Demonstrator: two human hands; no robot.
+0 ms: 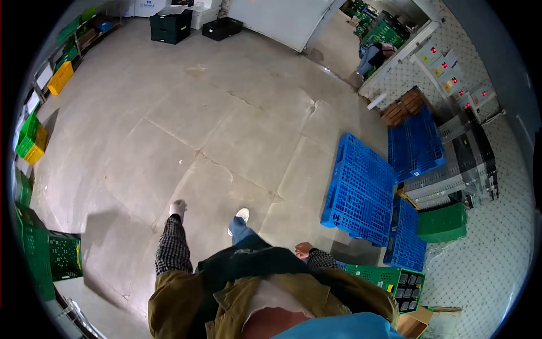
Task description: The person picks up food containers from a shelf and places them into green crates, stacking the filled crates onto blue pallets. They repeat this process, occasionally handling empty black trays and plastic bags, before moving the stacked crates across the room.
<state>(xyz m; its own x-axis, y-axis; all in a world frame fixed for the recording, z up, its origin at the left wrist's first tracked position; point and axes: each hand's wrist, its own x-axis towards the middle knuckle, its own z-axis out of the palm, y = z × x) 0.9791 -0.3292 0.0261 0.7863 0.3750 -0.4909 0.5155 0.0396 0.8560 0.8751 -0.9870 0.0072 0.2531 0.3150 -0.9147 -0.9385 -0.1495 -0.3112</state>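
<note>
My left hand point(178, 208) hangs over the bare concrete floor, below a black-and-white checked sleeve point(173, 246); its fingers are too small and blurred to read. Close to my body on the right, my right hand point(304, 250) has its fingers curled in, and whatever it may hold is hidden. A white shoe point(243, 214) and a blue trouser leg point(240, 229) show between the two hands. Neither hand touches any crate or pallet.
Blue plastic pallets point(361, 189) lean at the right, near a green crate with black containers point(407, 291). Green crates point(65, 255) stand at the left. Dark crates point(170, 27) sit at the back. Beyond the doorway, a person point(370, 58) is beside green crates.
</note>
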